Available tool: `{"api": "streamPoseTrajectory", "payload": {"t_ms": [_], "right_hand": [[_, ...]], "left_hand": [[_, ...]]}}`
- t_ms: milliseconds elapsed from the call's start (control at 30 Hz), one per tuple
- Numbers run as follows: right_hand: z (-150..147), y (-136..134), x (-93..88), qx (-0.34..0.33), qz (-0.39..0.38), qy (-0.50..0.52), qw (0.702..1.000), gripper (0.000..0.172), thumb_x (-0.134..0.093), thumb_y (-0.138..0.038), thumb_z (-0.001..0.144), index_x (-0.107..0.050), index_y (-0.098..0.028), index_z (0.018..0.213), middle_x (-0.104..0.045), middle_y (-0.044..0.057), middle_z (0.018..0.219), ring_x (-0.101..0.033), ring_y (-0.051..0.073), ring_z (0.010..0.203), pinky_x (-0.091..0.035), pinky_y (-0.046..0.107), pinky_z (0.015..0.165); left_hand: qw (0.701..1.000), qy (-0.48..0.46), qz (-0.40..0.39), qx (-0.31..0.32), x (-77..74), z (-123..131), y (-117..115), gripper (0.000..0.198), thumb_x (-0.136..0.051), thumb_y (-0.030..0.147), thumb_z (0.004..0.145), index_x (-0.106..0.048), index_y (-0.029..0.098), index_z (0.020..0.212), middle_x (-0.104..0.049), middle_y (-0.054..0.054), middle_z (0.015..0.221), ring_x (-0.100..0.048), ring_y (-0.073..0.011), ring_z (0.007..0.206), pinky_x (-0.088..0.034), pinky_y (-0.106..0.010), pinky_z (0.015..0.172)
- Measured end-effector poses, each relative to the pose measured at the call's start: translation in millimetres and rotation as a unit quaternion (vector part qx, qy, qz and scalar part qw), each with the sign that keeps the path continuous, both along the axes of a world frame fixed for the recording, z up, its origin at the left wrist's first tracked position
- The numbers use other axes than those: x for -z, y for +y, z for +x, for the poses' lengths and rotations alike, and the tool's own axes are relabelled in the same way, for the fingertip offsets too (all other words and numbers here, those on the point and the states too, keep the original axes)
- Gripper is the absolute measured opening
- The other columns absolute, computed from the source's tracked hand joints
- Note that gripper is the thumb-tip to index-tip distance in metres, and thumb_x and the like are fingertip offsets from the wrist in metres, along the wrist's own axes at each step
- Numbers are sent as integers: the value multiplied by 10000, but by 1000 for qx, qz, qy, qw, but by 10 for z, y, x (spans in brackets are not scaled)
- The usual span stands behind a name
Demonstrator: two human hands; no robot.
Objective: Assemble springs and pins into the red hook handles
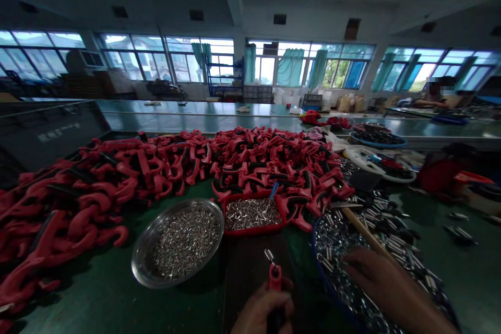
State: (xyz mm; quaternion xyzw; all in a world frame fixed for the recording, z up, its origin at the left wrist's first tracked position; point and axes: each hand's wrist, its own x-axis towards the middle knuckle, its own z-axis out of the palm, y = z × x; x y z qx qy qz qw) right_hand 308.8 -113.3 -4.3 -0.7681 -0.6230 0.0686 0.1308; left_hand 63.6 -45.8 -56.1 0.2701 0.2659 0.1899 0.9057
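Observation:
My left hand (pixel 261 313) is shut on a small red part (pixel 275 277) with a metal tip at its top, above a dark board (pixel 250 266). My right hand (pixel 385 282) lies over a blue basin (pixel 316 250) heaped with short silver pins. A wooden tool handle (pixel 366 232) runs from beneath that hand to a metal head, and I cannot tell whether the hand grips it. Farther ahead, a steel bowl (pixel 136 263) holds tiny silver pieces. A red tray (pixel 250 233) holds silver pins and a blue-handled tool (pixel 272 193). A large heap of red hooks (pixel 250 159) spreads to the left.
The parts lie on a green-topped workbench (pixel 438 255), with loose pins and dark pieces at the right. Farther back are a white round tray (pixel 379 164), a blue basin (pixel 378 138), and a seated person (pixel 434 96) at another bench.

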Motion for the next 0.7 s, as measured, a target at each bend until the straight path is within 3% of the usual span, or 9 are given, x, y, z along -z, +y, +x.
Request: {"api": "streamPoseTrajectory", "payload": {"t_ms": [133, 267, 467, 600, 700], "right_hand": [[-13, -30, -61, 34, 2, 98, 995, 314, -447, -409, 767, -683, -204, 795, -695, 55, 765, -644, 238, 709, -516, 334, 645], [-379, 31, -92, -2, 56, 205, 977, 336, -439, -386, 791, -676, -182, 913, -703, 46, 747, -652, 210, 648, -536, 292, 589], [-1053, 199, -35, -108, 197, 69, 972, 341, -352, -200, 824, -658, -138, 960, -693, 90, 894, -651, 196, 802, -542, 320, 709], [-1136, 168, -68, -177, 185, 22, 967, 324, -359, -153, 833, -633, -123, 1003, -695, 90, 903, -656, 163, 800, -548, 247, 694], [-1105, 95, -72, -254, 220, -57, 940, 342, -364, -92, 801, -613, -85, 1035, -671, 120, 986, -643, 175, 865, -539, 228, 712]], "left_hand": [[999, -15, -19, 22, -38, 17, -32, 461, -679, 421, 573, -532, 158, 922, -502, 43, 578, -436, -67, 397, -258, -190, 430], [1000, -9, 2, -4, -101, 13, -84, 474, -633, 558, 631, -591, 163, 890, -552, -16, 703, -439, -61, 437, -300, -190, 456], [991, 50, 92, -79, -78, 27, -101, 420, -714, 534, 567, -642, 185, 790, -581, -39, 693, -542, -165, 712, -406, -225, 599], [992, 65, 52, -97, 31, 93, -121, 526, -641, 654, 557, -636, 166, 755, -554, -23, 615, -517, -132, 557, -384, -221, 509], [991, 72, 26, -107, 89, 140, -139, 609, -617, 707, 514, -630, 156, 772, -515, 3, 552, -430, -85, 424, -313, -196, 423]]}}
